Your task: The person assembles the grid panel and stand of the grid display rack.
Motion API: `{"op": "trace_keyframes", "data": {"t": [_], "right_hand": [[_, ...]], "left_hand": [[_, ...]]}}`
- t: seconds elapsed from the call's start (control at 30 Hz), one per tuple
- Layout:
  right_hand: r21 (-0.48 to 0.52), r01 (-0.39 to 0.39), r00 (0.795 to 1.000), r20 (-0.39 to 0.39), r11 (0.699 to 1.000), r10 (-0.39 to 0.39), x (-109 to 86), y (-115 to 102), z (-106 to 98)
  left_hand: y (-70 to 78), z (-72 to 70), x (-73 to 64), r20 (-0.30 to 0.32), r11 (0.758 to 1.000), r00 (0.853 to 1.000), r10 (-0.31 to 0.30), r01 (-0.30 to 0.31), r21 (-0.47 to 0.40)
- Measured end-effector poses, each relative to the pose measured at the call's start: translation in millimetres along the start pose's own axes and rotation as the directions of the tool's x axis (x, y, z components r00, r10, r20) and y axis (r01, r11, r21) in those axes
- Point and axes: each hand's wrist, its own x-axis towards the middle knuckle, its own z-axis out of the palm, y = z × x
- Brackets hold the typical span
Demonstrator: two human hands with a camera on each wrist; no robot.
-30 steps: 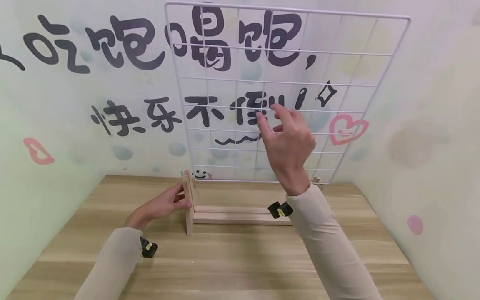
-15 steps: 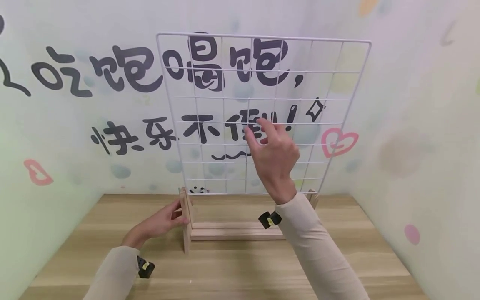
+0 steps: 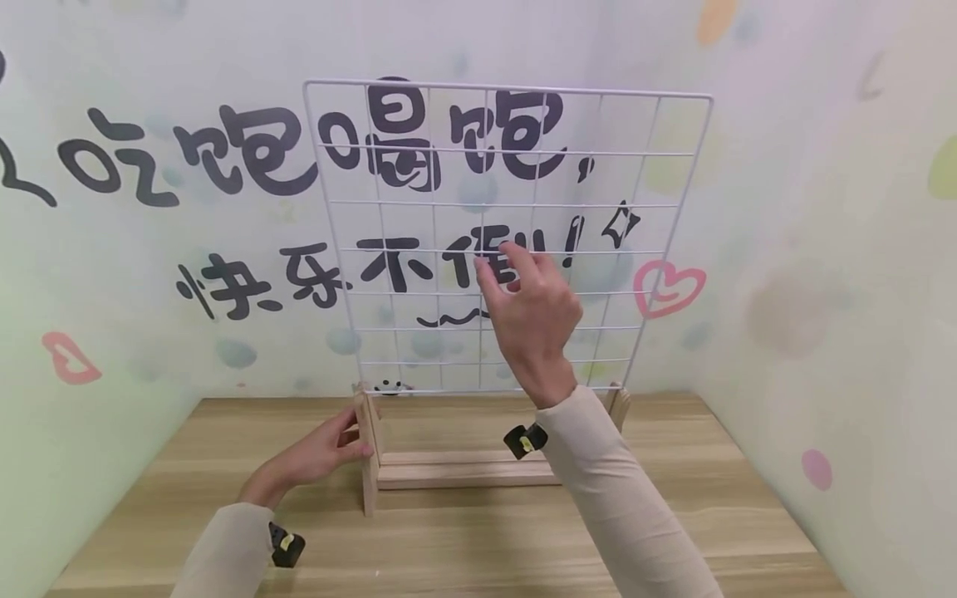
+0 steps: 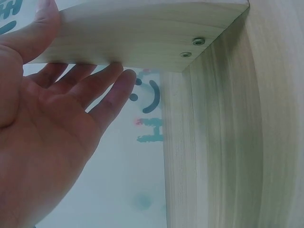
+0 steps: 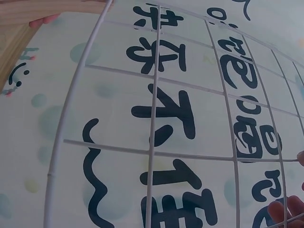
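Note:
A white wire grid panel (image 3: 508, 89) stands upright over a wooden stand, its lower edge level with the tops of the stand's two side posts. My left hand (image 3: 321, 453) grips the left post (image 3: 368, 453); in the left wrist view the thumb lies on one face of the board (image 4: 137, 35) and the fingers reach its far edge. My right hand (image 3: 534, 320) holds the grid near its middle, thumb and fingers curled at the wires. In the right wrist view, fingertips (image 5: 282, 210) show at the wires at the right edge. The right post (image 3: 619, 407) is partly hidden behind the sleeve.
A wooden crossbar (image 3: 471, 473) joins the posts low over the wood-grain table (image 3: 449, 548). Close behind rises a white wall (image 3: 149, 232) with black lettering and coloured dots. Side walls flank the table left and right. Two screw heads (image 4: 192, 47) show in the board.
The head view has tilted up, so everything sits lower in it. The grid's top looks farther back and smaller, its right edge shifted left with my right hand. My left hand keeps its grip.

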Motion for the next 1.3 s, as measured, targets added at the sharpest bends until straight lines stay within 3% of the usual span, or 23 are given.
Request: {"op": "trace_keyframes", "data": {"t": [0.17,0.33,0.7,1.3], "right_hand": [[0.001,-0.020,1.000,0.001,1.000,0.020,-0.7,-1.5,2.1],[0.000,-0.040,0.999,0.001,0.999,0.040,-2.1,-0.1,3.2],[0.014,-0.030,1.000,-0.008,0.999,0.030,-0.3,1.3,7.9],[0.007,-0.058,0.998,0.017,0.998,0.058,-13.5,2.5,14.4]], "left_hand": [[0.3,-0.6,-0.7,-0.002,1.000,1.000,0.022,-0.023,-0.021],[-2.8,0.5,0.6,-0.004,0.999,1.000,-0.009,0.009,-0.045],[-1.9,-1.5,3.9,0.004,1.000,1.000,0.005,-0.005,-0.030],[-4.2,-1.7,1.5,0.000,1.000,1.000,0.005,-0.005,-0.023]]}}
